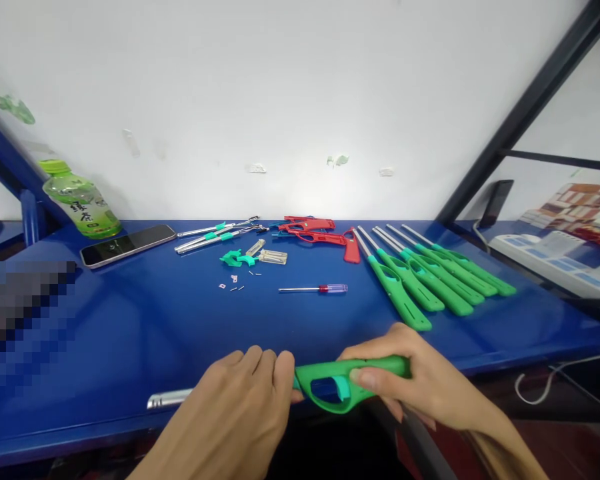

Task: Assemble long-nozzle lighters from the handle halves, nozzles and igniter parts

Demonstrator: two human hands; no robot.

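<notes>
A green long-nosed gas lighter (325, 373) lies level between my hands at the table's front edge. My left hand (245, 400) is wrapped round its metal tube, whose slotted tip sticks out to the left. My right hand (405, 380) grips the green handle, with the thumb beside the teal trigger (342, 388). Beyond my hands lies a small screwdriver (314, 289) with a clear purple and red handle. Several more green lighters (400, 293) are laid out in a slanted row at the right.
Metal tubes with teal collars (215, 235), red lighter shells (315, 233), teal triggers (237, 258), clear tanks (273, 257) and tiny pins lie toward the wall. A phone (129, 245) and green-capped bottle (83, 200) are at the left. A dark metal frame (517, 123) rises on the right.
</notes>
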